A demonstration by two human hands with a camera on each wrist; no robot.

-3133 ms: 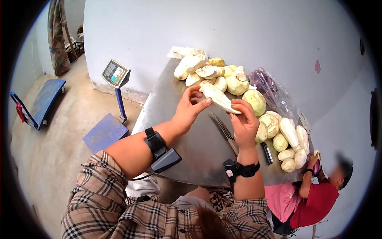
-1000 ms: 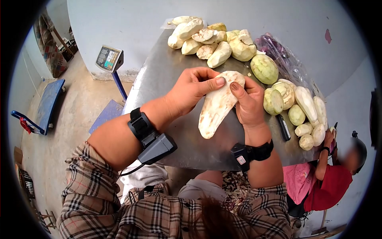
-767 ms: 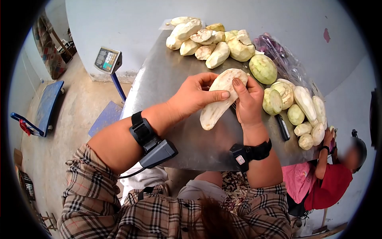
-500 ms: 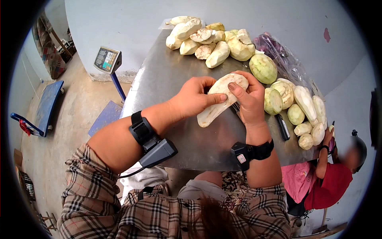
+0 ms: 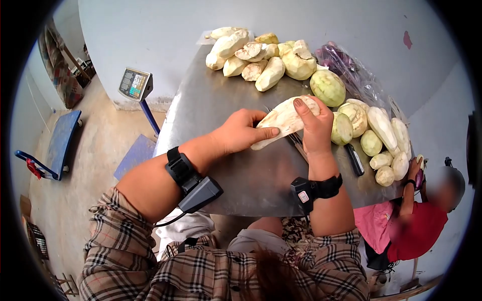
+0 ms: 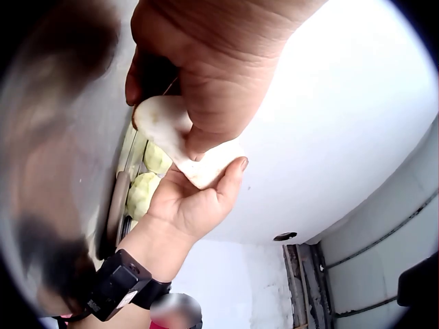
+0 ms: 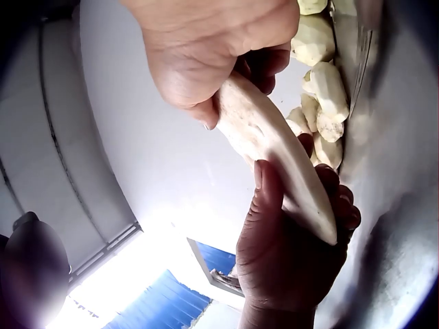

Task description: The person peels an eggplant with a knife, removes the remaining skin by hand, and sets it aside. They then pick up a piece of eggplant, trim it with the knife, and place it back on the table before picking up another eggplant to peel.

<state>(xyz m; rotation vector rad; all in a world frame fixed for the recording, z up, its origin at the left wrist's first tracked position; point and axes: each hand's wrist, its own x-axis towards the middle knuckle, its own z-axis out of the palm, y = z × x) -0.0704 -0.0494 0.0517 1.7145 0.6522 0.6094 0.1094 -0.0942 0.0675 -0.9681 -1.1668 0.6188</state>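
Note:
A long peeled whitish eggplant piece [image 5: 286, 119] is held in the air above the metal table by both hands. The left hand [image 5: 241, 131] pinches its lower left end, thumb on top. The right hand [image 5: 317, 128] grips the wider upper right end, its thumb lying across the pale face. In the left wrist view the piece [image 6: 164, 123] hides part of the left fingers. The right wrist view has the piece [image 7: 274, 144] slanting between both hands. Knife-like tools [image 5: 298, 146] lie on the table just below the right hand, partly covered.
Peeled eggplants [image 5: 271, 74] are heaped at the table's far edge, others [image 5: 382, 128] at the right. A black-handled tool [image 5: 354, 159] and a plastic bag of purple eggplants [image 5: 346, 65] lie nearby. A person in red [image 5: 419, 228] works at the right; a scale [image 5: 135, 84] stands left.
The piece has swung from steeply downward to a flatter slant, and the left hand has gone from its upper part to its lower end. Both hands still hold it.

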